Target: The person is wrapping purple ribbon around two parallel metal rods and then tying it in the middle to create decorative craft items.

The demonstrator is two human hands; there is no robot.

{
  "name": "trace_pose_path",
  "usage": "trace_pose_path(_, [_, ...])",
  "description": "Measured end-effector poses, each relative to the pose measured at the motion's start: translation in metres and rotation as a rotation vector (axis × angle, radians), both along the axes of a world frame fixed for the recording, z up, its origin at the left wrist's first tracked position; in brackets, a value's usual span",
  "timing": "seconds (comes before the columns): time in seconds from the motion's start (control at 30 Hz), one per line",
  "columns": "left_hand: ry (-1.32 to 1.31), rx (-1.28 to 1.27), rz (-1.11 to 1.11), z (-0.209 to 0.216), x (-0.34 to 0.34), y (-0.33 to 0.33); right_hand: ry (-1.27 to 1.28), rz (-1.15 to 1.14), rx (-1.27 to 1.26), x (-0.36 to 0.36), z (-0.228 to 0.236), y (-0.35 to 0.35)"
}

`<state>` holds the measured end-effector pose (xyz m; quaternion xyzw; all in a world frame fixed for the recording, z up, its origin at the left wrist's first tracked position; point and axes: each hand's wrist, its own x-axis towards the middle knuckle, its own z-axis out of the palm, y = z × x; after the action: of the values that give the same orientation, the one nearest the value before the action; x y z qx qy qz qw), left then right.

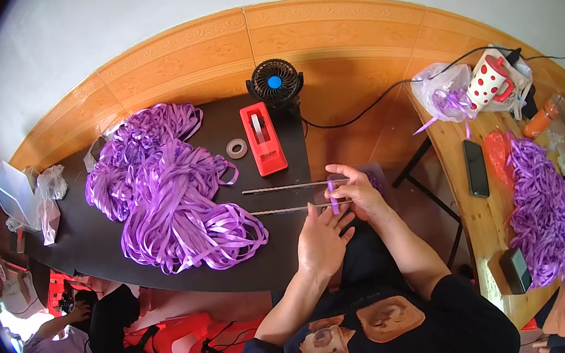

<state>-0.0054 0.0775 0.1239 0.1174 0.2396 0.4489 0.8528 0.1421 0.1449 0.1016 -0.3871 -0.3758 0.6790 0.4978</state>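
Observation:
Two thin metal rods jut out side by side over the dark table's right edge. A short band of purple ribbon spans both of them. My right hand is at this band, its fingers bent against the ribbon and one finger raised above the upper rod. Below the rods, my left hand is open, palm turned up, with the fingertips close to the band. Behind my right hand, a clear container with some purple in it is partly hidden.
A large heap of purple ribbon covers the left of the dark table. Near it are a tape roll, a red tape dispenser and a small fan. On a wooden table, a phone lies beside more ribbon. People sit at both sides.

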Motion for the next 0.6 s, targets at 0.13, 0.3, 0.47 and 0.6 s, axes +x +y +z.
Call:
trace_pose_path(0.13, [-0.004, 0.003, -0.004, -0.002, 0.000, 0.000, -0.058, -0.032, 0.042, 0.000, -0.004, 0.001])
trace_pose_path(0.3, [-0.007, 0.007, -0.009, -0.003, 0.001, 0.001, -0.063, -0.042, 0.040, 0.000, -0.010, 0.005])
trace_pose_path(0.47, [-0.006, -0.003, 0.004, -0.002, -0.001, 0.001, -0.018, -0.006, -0.072, -0.001, -0.003, 0.004])
trace_pose_path(0.6, [-0.016, 0.004, -0.005, -0.004, 0.000, 0.002, 0.321, 0.104, -0.184, 0.003, -0.022, 0.008])
